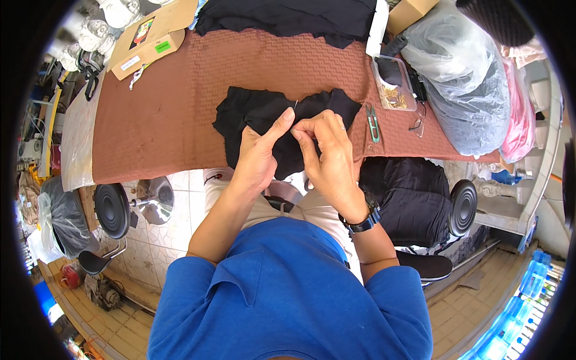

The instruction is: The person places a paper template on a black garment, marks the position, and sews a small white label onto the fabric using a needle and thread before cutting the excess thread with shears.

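A piece of black cloth (pixel 252 105) lies over the front edge of the table and hangs toward my lap. My left hand (pixel 261 156) is closed on the cloth, its thumb pointing up and its fingers curled underneath. Just above that thumb tip a thin pale sliver, looking like a sewing needle (pixel 296 103), shows against the black. My right hand (pixel 329 150) is closed in a pinch right beside the left thumb, close to the cloth. Whatever sits between its fingertips is too small to make out.
Green-handled thread snips (pixel 372 124) lie right of the cloth, near a clear plastic box (pixel 396 84) of small gold-coloured pieces and some eyeglasses (pixel 416 125). Stuffed plastic bags (pixel 462 78) crowd the right side. Cardboard (pixel 153 39) and more black fabric (pixel 288 21) lie at the back of the brown-covered table (pixel 150 120).
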Tool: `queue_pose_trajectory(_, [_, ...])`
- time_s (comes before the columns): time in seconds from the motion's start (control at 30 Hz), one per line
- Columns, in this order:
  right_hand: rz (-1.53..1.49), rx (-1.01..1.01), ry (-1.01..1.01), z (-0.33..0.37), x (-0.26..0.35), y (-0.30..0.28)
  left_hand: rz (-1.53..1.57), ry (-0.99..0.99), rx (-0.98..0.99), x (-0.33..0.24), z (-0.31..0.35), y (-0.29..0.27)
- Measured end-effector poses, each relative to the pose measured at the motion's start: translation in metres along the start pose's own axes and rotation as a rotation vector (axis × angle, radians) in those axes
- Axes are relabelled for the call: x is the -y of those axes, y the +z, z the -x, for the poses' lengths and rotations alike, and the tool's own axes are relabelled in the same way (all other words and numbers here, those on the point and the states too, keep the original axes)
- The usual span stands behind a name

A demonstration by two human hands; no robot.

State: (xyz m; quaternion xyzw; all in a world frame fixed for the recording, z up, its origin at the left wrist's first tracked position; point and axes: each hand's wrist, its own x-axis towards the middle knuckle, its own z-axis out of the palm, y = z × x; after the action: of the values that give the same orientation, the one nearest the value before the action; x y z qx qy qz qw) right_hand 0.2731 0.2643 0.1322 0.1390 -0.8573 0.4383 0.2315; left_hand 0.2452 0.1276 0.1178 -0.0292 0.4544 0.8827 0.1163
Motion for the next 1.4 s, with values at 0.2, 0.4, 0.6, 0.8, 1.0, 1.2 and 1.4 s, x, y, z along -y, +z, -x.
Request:
queue_pose_trajectory(0.2, [0.159, -0.058, -0.172, -0.002, -0.004, 0.008, -0.012, -0.050, -0.013, 0.000, 0.003, 0.004])
queue_pose_trajectory(0.4, [0.247, -0.123, -0.257, -0.010, -0.011, 0.009, 0.103, -0.191, -0.058, -0.003, 0.005, 0.001])
queue_pose_trajectory(0.6, [0.198, -0.135, -0.207, -0.012, -0.015, 0.011, 0.144, -0.191, -0.045, -0.008, 0.004, 0.002])
queue_pose_trajectory(0.8, [-0.434, 0.169, 0.306, 0.019, 0.002, -0.002, 0.215, -0.152, 0.009, -0.012, -0.012, -0.020])
queue_pose_trajectory(1.0, [-0.437, 0.453, 0.204, 0.036, 0.015, -0.015, 0.220, -0.137, -0.045, -0.014, -0.017, -0.017])
queue_pose_trajectory(1.2, [-0.153, -0.005, 0.089, -0.024, -0.002, -0.023, 0.137, -0.063, -0.056, -0.007, -0.011, -0.007])
queue_pose_trajectory(1.4, [-0.310, 0.296, 0.398, -0.017, -0.058, -0.014, 0.241, -0.051, -0.055, -0.015, -0.013, -0.007])
